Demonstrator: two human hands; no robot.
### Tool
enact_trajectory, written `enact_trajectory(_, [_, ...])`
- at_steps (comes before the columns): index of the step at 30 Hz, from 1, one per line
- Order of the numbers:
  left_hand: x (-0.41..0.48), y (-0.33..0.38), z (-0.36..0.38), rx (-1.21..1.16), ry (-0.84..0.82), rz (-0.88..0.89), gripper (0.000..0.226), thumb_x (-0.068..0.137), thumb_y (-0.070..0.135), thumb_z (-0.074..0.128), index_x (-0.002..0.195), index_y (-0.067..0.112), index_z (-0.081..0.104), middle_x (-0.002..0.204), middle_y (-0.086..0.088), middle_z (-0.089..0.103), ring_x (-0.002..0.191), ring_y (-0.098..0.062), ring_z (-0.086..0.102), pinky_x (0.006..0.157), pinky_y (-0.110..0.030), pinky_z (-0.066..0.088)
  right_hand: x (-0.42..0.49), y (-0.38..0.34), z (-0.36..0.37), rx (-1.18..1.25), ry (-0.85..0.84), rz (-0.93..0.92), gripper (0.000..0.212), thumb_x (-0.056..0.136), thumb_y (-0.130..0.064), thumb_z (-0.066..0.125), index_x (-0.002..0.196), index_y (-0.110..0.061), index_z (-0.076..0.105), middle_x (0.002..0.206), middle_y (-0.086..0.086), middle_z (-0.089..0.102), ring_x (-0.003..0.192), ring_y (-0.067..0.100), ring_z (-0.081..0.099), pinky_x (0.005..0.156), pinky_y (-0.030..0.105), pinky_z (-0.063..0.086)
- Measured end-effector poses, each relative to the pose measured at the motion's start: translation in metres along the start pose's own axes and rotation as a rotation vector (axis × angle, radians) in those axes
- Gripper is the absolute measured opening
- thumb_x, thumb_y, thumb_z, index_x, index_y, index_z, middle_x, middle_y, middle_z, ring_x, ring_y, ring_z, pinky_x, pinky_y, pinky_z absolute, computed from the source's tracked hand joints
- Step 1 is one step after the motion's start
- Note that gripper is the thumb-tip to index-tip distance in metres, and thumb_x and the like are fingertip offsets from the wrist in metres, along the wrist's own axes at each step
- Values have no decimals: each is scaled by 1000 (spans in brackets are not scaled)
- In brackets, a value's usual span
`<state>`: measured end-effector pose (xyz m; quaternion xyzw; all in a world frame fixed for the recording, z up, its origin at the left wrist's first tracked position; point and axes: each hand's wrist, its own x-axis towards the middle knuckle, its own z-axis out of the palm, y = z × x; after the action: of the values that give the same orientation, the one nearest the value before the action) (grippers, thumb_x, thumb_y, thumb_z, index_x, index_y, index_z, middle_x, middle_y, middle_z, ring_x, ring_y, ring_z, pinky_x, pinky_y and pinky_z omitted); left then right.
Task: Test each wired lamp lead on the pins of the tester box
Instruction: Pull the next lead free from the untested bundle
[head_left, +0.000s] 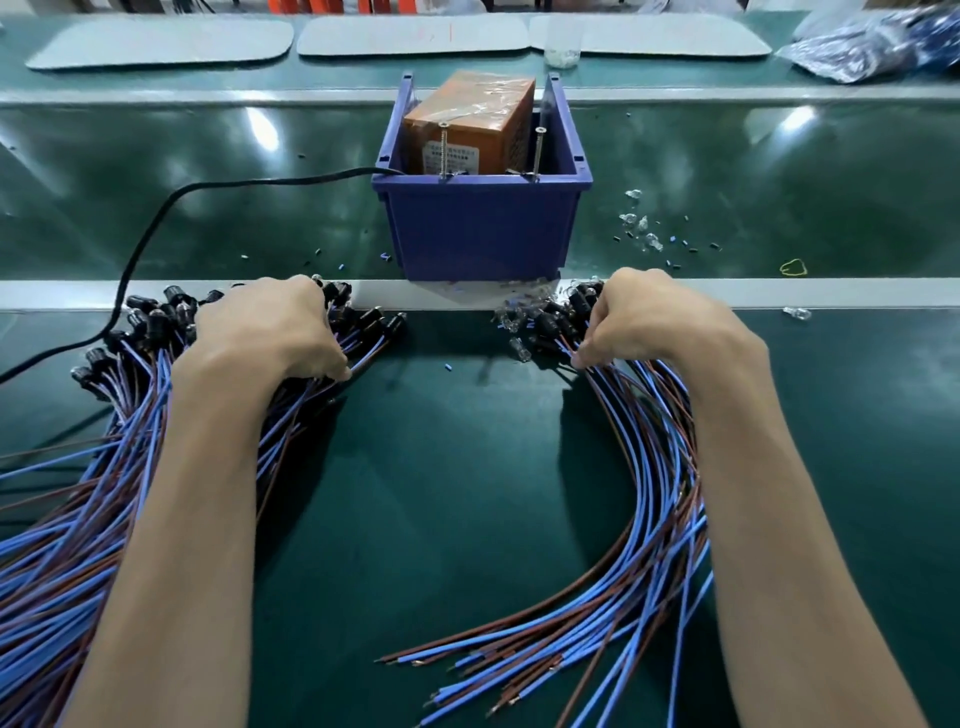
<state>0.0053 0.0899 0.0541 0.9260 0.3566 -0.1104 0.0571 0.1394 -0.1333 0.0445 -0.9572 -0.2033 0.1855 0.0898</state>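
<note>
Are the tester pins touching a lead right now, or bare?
Bare: nothing touches the two pins; the left hand and right hand both grip lead bundles down on the table.

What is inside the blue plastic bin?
An orange tester box sits inside the blue bin, with two upright screws before it. A black cable enters. The front wall hides the floor.

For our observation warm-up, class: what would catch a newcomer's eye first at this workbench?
The left hand grips the left bundle of blue and brown leads, the right hand pinches the right bundle. Beyond them, centre, a blue bin holds the orange tester box, two pins upright at its front rim.
</note>
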Motion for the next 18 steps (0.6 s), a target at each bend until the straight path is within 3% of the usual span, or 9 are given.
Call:
enact_trajectory(4, [-4, 10, -1, -19, 50, 53, 18, 67, 30, 84, 78, 30, 69, 99, -11, 67, 95, -32, 61, 81, -37, 50, 0, 0, -6, 120, 69, -103, 28, 74, -46, 75, 74, -19, 69, 81, 3, 65, 82, 23, 60, 69, 29, 45])
enact_trajectory(6, [-6, 19, -1, -55, 112, 117, 17, 69, 32, 83, 76, 32, 68, 98, -9, 67, 94, -32, 61, 76, -32, 48, -3, -3, -9, 207, 42, -216, 25, 76, -48, 73, 68, -25, 68, 70, -7, 63, 72, 9, 57, 59, 25, 42])
enact_trajectory(8, [-9, 32, 1, -136, 166, 216, 16, 71, 34, 80, 74, 34, 65, 94, -5, 68, 94, -31, 61, 75, -31, 47, -5, -8, -10, 263, -36, -331, 18, 75, -46, 74, 75, -28, 72, 63, -14, 63, 62, -3, 55, 56, 17, 42])
enact_trajectory(10, [-13, 46, 3, -297, 215, 349, 16, 72, 34, 78, 75, 35, 63, 79, 3, 67, 87, -25, 62, 77, -32, 50, -7, -13, -6, 314, -118, -411, 22, 75, -41, 76, 91, -26, 74, 70, -15, 68, 65, -5, 57, 66, 15, 47])
enact_trajectory(12, [-21, 61, 5, -526, 264, 479, 13, 74, 29, 77, 78, 34, 66, 63, 10, 60, 69, -15, 59, 71, -29, 50, -7, -18, -1, 357, -169, -454, 28, 74, -36, 78, 98, -22, 72, 81, -7, 70, 74, 8, 61, 77, 28, 49])
enact_trajectory(15, [-34, 80, 7, -791, 325, 615, 14, 75, 18, 74, 82, 30, 68, 55, 8, 58, 50, -2, 50, 57, -18, 41, -10, -24, 1, 499, -195, -513, 12, 78, -22, 74, 71, -18, 66, 62, -8, 64, 62, 8, 54, 63, 25, 44])
enact_trajectory(18, [-42, 91, 8, -981, 317, 640, 13, 80, 16, 73, 86, 26, 68, 54, 7, 56, 45, 0, 48, 52, -10, 36, -7, -17, -1, 741, -157, -547, 33, 85, 1, 59, 60, -19, 63, 56, -10, 64, 59, 3, 56, 60, 17, 44])
